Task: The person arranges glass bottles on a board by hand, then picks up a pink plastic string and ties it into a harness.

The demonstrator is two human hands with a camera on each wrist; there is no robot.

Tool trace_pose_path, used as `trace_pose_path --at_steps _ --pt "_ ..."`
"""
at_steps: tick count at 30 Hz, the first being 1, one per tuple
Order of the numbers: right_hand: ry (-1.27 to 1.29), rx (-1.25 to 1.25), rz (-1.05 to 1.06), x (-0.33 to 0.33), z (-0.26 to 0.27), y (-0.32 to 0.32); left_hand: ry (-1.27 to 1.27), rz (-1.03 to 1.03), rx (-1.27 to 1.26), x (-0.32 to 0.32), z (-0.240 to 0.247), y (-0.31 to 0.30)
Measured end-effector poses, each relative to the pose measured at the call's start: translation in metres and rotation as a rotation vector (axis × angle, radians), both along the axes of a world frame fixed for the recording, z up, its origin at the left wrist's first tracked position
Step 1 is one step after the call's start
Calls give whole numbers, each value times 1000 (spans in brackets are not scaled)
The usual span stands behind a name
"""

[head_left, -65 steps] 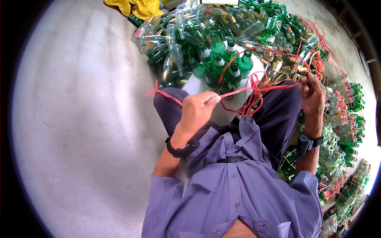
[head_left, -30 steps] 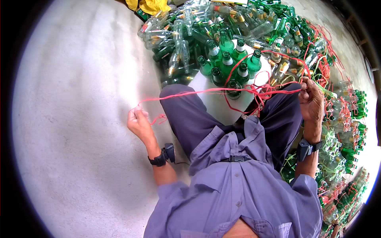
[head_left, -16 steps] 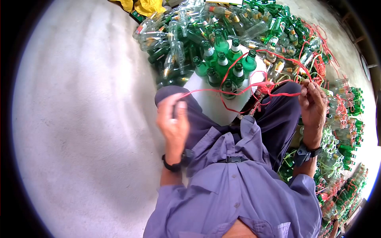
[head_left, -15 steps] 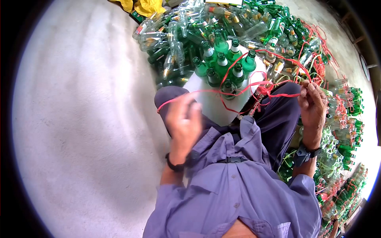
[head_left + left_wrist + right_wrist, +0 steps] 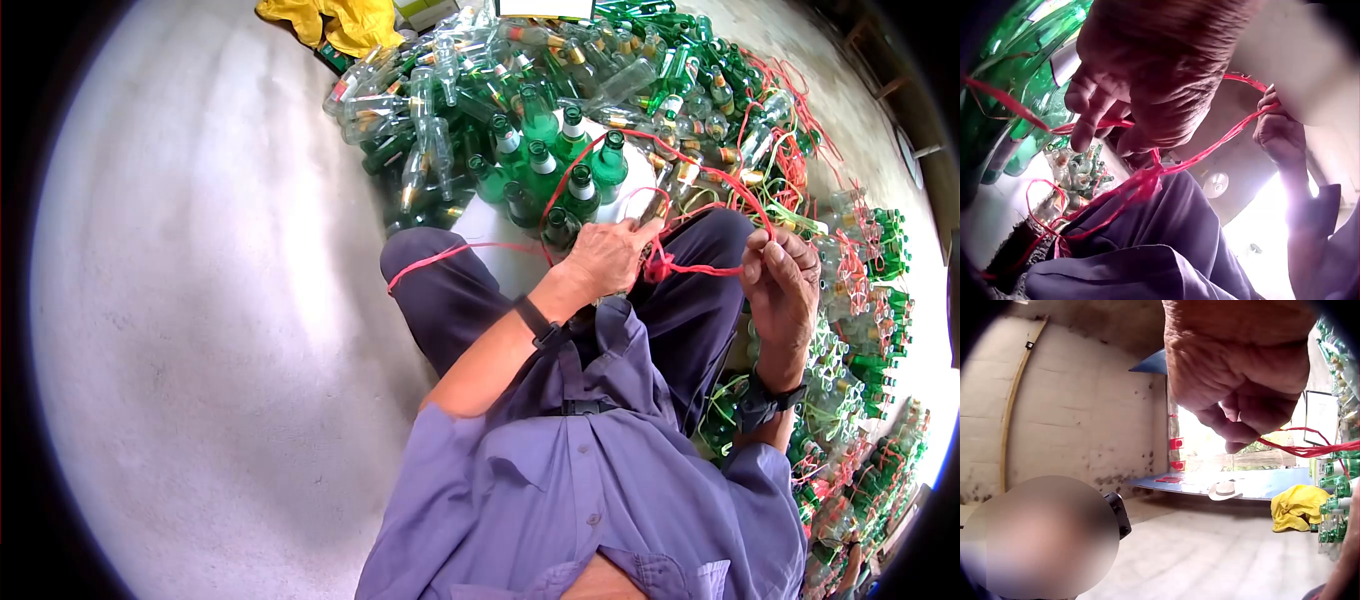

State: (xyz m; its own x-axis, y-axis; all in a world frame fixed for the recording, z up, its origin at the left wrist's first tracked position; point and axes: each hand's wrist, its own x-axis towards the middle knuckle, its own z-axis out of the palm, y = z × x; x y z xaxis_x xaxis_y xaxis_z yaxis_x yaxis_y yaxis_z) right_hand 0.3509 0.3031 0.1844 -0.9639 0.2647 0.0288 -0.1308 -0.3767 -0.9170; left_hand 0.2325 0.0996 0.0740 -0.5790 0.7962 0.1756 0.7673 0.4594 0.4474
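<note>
In the head view the left hand [image 5: 600,257] is beside the green bottles [image 5: 541,172] standing on a white surface [image 5: 480,225]. Its fingers curl round the red string [image 5: 1010,103] in the left wrist view, where a knotted part hangs just under the palm. Over the right knee, the right hand [image 5: 780,285] pinches strands of that string between thumb and fingers; the right wrist view shows the red strands [image 5: 1316,450] running out from this hand [image 5: 1241,381]. A loop of string arches around the right side of the standing bottles.
A large pile of clear and green bottles [image 5: 430,120] lies beyond the standing ones. Tied bottle bundles [image 5: 835,385] line the right side. Yellow cloth [image 5: 355,25] lies at the top left. Pale floor [image 5: 220,300] extends along the left.
The left hand has moved from out by the left knee, rightward to the tangled string near the right knee, leaving one strand lying over the left knee. The right hand keeps its pinch.
</note>
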Motion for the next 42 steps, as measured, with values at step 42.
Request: trace_pose_path --at_steps 42 --pt "-373 527 -365 -53 -66 -2 -1107 197 980 31 56 -117"
